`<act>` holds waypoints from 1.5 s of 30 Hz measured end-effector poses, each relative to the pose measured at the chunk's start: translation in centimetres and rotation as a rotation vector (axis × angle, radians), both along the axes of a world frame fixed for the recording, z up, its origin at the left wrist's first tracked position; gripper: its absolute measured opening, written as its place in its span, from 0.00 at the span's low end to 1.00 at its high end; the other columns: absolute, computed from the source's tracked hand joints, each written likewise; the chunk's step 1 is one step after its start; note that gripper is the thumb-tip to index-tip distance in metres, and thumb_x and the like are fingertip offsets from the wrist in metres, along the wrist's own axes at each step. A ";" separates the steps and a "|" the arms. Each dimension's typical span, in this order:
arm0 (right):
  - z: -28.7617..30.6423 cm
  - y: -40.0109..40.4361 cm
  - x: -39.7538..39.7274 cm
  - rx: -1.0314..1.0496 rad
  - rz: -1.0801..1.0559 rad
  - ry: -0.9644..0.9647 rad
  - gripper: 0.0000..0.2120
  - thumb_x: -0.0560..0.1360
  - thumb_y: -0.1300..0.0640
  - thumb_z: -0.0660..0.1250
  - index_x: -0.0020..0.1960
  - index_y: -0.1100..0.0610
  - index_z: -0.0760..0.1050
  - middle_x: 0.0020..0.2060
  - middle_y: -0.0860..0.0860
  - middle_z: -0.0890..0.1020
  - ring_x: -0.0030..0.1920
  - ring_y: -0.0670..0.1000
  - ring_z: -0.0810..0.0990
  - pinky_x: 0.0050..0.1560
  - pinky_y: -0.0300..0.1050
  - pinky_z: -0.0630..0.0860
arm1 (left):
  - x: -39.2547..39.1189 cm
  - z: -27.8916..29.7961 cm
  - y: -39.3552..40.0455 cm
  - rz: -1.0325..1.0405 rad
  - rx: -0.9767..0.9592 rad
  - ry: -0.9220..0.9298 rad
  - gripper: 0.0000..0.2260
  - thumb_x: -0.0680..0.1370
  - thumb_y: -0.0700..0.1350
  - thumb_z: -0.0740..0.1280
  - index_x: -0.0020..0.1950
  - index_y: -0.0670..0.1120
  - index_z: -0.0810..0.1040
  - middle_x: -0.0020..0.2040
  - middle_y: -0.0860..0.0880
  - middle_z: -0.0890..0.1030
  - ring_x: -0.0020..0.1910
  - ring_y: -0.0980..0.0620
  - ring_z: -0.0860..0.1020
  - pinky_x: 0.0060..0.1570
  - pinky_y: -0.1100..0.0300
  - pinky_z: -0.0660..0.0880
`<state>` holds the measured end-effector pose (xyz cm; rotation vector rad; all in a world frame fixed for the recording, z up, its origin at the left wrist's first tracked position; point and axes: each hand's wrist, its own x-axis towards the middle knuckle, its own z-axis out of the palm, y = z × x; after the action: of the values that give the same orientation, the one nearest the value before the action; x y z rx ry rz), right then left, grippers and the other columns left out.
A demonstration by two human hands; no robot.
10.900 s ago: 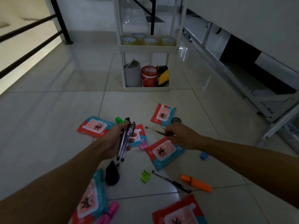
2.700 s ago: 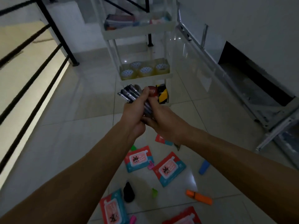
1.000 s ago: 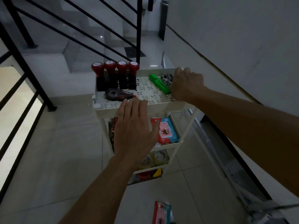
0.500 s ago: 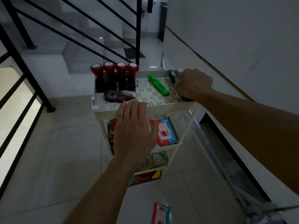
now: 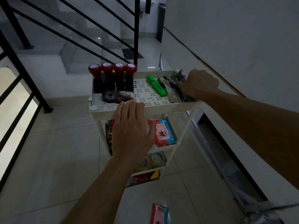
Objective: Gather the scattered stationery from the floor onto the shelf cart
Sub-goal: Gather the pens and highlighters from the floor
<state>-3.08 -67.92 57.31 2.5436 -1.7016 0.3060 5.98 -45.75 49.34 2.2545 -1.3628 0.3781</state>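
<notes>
On the cart's top tray [image 5: 145, 109], right end: pens [image 5: 174, 88] laid side by side next to a green highlighter [image 5: 157, 86], kept lengthwise, probably to stop rolling. Right hand [image 5: 199, 84] over them, fingers curled down onto the barrels; pinching or just pressing, cannot tell. Left hand [image 5: 131, 130] flat and open, fingertips at the tray's near rim, likely steadying the cart. Further left, four red-topped stamps [image 5: 111, 78] upright, correction tape [image 5: 114, 96] lying flat. Below, wipes pack [image 5: 164, 132] shelved; another pack [image 5: 158, 214] left on the floor.

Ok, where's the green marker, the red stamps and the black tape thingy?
Green highlighter marker [image 5: 156, 86], head view, middle of its body.
Red-topped black stamps [image 5: 119, 69], head view, third stamp's red knob.
Black correction-tape dispenser [image 5: 114, 96], head view, its casing.
</notes>
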 end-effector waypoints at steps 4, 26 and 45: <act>0.2 0.4 0.2 -0.011 0.010 0.022 0.23 0.74 0.35 0.65 0.46 0.57 0.72 0.38 0.54 0.76 0.41 0.55 0.79 0.42 0.46 0.73 | 0.0 -0.1 0.0 -0.003 0.001 -0.003 0.25 0.78 0.59 0.61 0.67 0.43 0.70 0.65 0.43 0.74 0.69 0.44 0.68 0.77 0.51 0.51; 0.1 2.4 1.7 -0.178 0.204 0.060 0.11 0.79 0.49 0.64 0.49 0.57 0.75 0.34 0.51 0.75 0.35 0.52 0.75 0.36 0.45 0.71 | -0.2 -0.2 0.7 -0.026 -0.026 -0.001 0.24 0.78 0.59 0.61 0.66 0.43 0.71 0.63 0.43 0.76 0.67 0.44 0.70 0.77 0.50 0.54; -1.3 3.2 4.3 0.026 0.264 0.007 0.10 0.76 0.51 0.67 0.54 0.52 0.82 0.51 0.52 0.81 0.49 0.55 0.80 0.49 0.52 0.79 | -1.1 -0.3 1.0 0.016 -0.050 -0.028 0.24 0.77 0.58 0.64 0.64 0.42 0.73 0.62 0.42 0.77 0.66 0.42 0.72 0.75 0.50 0.57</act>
<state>1.23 -64.70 56.00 2.7859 -1.3738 0.2906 4.88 -44.74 49.06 2.2280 -1.3351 0.4456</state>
